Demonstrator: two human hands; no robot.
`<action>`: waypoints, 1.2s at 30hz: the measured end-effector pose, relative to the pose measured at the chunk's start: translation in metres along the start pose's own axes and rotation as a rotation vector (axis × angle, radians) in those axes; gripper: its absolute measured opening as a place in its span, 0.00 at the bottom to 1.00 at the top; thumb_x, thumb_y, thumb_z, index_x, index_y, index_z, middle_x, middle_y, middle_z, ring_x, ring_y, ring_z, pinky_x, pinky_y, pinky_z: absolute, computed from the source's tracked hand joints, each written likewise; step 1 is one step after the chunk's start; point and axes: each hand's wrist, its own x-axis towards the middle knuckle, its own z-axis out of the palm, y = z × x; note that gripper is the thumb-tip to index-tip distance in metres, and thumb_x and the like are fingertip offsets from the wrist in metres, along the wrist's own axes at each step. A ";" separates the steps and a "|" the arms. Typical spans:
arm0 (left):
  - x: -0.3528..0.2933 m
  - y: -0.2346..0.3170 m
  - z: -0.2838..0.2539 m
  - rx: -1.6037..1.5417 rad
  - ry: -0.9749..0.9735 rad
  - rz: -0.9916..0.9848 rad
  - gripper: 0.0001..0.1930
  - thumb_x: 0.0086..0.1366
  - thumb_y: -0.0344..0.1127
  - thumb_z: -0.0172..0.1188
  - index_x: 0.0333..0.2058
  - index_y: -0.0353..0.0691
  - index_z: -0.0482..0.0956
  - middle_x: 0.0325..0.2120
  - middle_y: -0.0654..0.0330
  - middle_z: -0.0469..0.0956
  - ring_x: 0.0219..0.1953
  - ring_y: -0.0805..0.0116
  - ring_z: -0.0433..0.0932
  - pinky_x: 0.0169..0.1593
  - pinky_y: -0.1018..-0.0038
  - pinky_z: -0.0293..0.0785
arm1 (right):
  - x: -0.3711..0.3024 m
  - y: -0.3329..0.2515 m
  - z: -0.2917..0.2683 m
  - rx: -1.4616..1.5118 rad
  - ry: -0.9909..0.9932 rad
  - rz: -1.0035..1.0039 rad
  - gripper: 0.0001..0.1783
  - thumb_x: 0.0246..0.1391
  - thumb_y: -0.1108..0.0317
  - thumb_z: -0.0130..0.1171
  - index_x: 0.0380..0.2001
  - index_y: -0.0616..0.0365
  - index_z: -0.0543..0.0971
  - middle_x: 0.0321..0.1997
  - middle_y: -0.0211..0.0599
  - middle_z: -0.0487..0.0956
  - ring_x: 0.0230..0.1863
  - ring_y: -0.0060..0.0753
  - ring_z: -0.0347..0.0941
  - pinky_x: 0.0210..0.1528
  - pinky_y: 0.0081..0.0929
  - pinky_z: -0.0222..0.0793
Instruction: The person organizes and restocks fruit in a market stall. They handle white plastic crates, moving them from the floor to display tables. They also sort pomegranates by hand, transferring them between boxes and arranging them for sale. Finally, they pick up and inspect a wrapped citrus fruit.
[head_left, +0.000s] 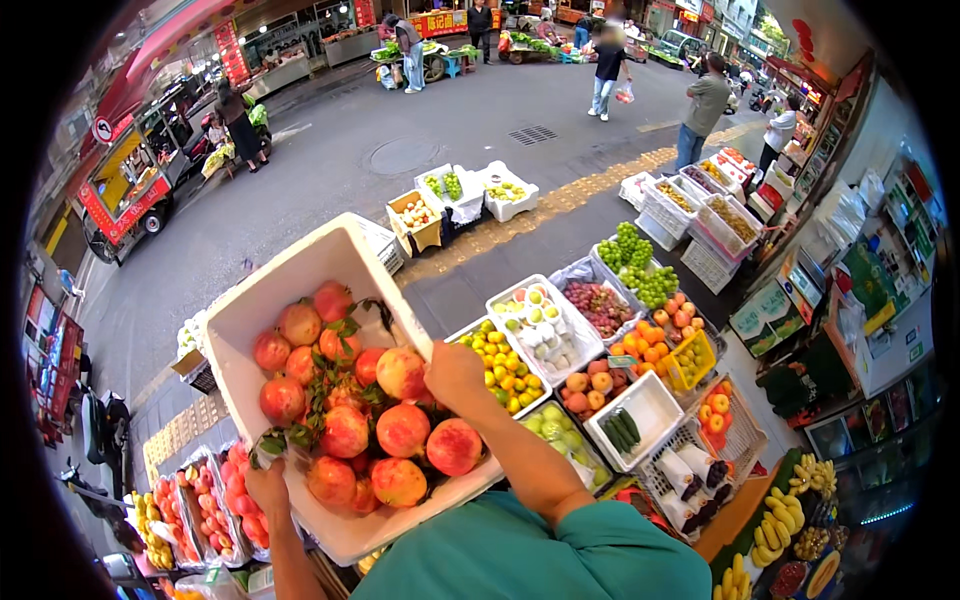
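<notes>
A large white foam box (285, 270) is tilted in front of my body, filled with red pomegranates (345, 430). Some of the fruit carries green leaves (320, 405). My right hand (458, 378) is closed over the box's right rim, beside the upper right pomegranates. At the lower left edge, my left hand (266, 490) grips the box wall, its fingers partly hidden. The box's underside cannot be seen.
Crates of yellow citrus (505, 365), green grapes (635, 260) and cucumbers (622, 430) stand to the right. Red fruit (210, 515) lies at lower left, bananas (780, 525) at lower right. Smaller crates (512, 200) line the street edge. Several people stand or walk beyond.
</notes>
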 end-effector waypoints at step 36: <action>0.861 0.270 0.334 0.183 -0.321 0.322 0.20 0.52 0.37 0.69 0.41 0.29 0.83 0.34 0.40 0.84 0.40 0.41 0.84 0.47 0.56 0.77 | 0.707 -0.116 0.151 -0.050 0.237 0.568 0.20 0.50 0.57 0.69 0.33 0.67 0.82 0.31 0.61 0.83 0.36 0.64 0.82 0.42 0.52 0.78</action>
